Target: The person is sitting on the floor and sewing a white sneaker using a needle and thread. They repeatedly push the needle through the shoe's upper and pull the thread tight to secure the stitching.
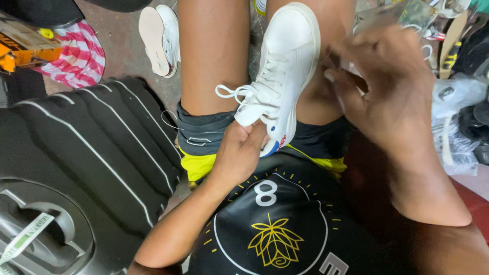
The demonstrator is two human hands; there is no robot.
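Observation:
A white lace-up sneaker [285,66] lies between my bare knees, toe pointing away, laces loose at its near end. My left hand [240,150] grips the sneaker's heel from below, fingers curled around it. My right hand [392,86] hovers to the right of the shoe, blurred, fingers pinched together near the shoe's side; a thin thread seems to run from it, though what it pinches is too small to tell. I sit in dark shorts with yellow trim and a black printed shirt.
A second white sneaker [160,38] lies sole-up on the floor at the back. A large black ribbed case [86,163] fills the left. A red-and-white striped bag [79,56] sits far left. Plastic-wrapped shoes and sandals [458,102] pile on the right.

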